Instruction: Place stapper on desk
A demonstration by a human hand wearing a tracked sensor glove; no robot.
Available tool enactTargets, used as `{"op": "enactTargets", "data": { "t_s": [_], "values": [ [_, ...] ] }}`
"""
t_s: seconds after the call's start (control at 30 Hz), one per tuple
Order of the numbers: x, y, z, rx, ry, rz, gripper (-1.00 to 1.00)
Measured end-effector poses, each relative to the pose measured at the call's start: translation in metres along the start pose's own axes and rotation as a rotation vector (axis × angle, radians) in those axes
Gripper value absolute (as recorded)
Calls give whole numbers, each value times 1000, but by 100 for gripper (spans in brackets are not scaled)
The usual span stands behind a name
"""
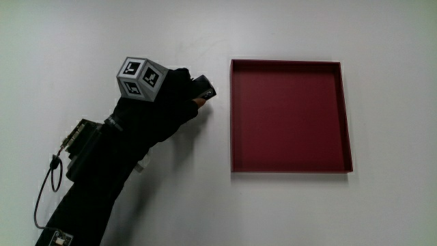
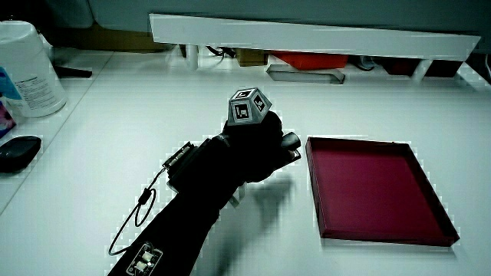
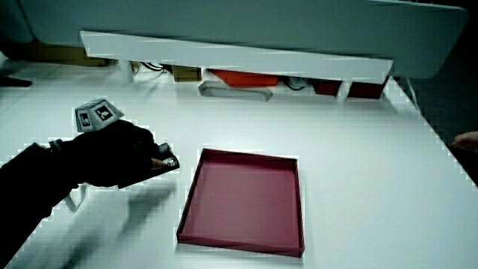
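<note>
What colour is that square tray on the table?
The tray is dark red, a deep maroon, inside and on its rim. It shows best in the main view.

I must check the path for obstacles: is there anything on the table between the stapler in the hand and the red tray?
Nothing: in the main view only bare white table separates the stapler, gripped by the hand, from the red tray.

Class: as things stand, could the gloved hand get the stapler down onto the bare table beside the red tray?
Probably yes. The hand grips the stapler above bare table beside the tray; nothing lies beneath it in the main view.
</note>
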Motion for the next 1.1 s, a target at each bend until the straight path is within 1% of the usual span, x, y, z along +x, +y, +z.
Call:
{"op": "enactTargets", "data": {
  "t_s": [0.07,0.13,0.17,0.2,0.27,0.33,0.4,0.57,0.6,0.63,0.7,0.73,0.77,0.8,0.83,0.93,0.97,1.0,1.03,1.1],
  "values": [
    [-7,3,-5,-15,-8,25,0],
    [-11,4,-9,-28,1,46,0],
    [-15,6,-13,-28,-5,47,0],
    [-18,8,-16,-38,2,51,0],
    [-24,10,-21,-50,-14,69,0],
    [-26,11,-23,-56,-3,76,0],
    [-30,13,-26,-63,-19,86,0],
    [-29,13,-24,-66,-17,98,0],
    [-30,13,-25,-59,-8,95,0],
    [-31,12,-26,-59,-18,102,0],
    [-32,13,-27,-61,-24,94,-14],
    [-32,12,-27,-50,-15,95,-21],
    [-33,11,-27,-51,-28,99,-29],
    [-34,11,-27,-55,-19,108,-36],
    [-36,10,-28,-66,-34,107,-43],
    [-34,3,-22,-87,-26,94,-64],
    [-36,1,-21,-90,-40,71,-71],
    [-35,-3,-18,-104,-55,89,-79],
    [-34,-7,-14,-104,-31,59,-86],
    [-30,-17,-4,-111,-41,35,-100]
  ]
}}
